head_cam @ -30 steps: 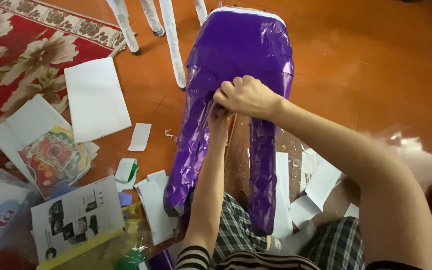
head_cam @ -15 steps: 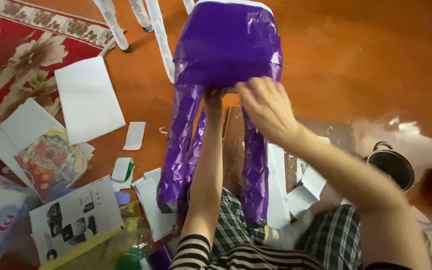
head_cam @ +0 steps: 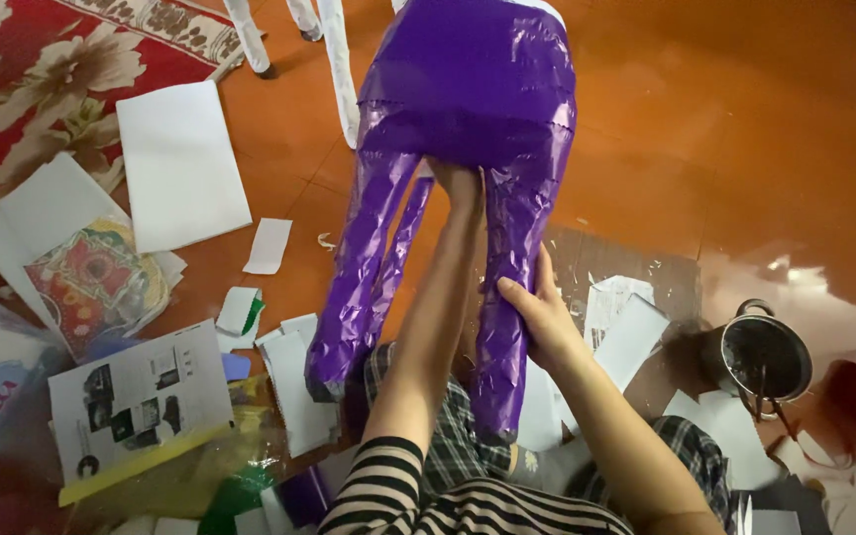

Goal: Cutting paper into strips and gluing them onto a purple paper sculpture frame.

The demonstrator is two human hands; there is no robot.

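Head view, looking straight down: the purple-wrapped stool (head_cam: 468, 99) lies tipped on the orange floor (head_cam: 745, 149), just ahead of the person's lap, its seat end far from the body and its legs pointing back toward the knees. The left hand (head_cam: 460, 188) reaches up between the legs to the underside of the seat; its fingers are tucked behind the purple wrap, so whether it is clenched or flat I cannot tell. The right hand (head_cam: 539, 322) is wrapped around the near right leg (head_cam: 507, 297), thumb on the inner side, grasping it firmly about halfway down.

The step in hand looks like smoothing the wrap where the legs meet the seat. My read on doing it well: let the right hand keep the leg from rolling, and have the left press from the joint outward, so creases run toward the leg ends rather than bunching at the corner. The foil on the leg (head_cam: 359, 287) left of the left arm is already crinkled, so light, even pressure should suit better than tugging, which could tear it.

Around the hands: to the left, a large white sheet (head_cam: 178, 163), a printed page (head_cam: 136, 401) and paper scraps (head_cam: 269, 245); to the right of the right hand, a small dark pot (head_cam: 763, 355) with something standing in it. Best kept clear of the elbow.
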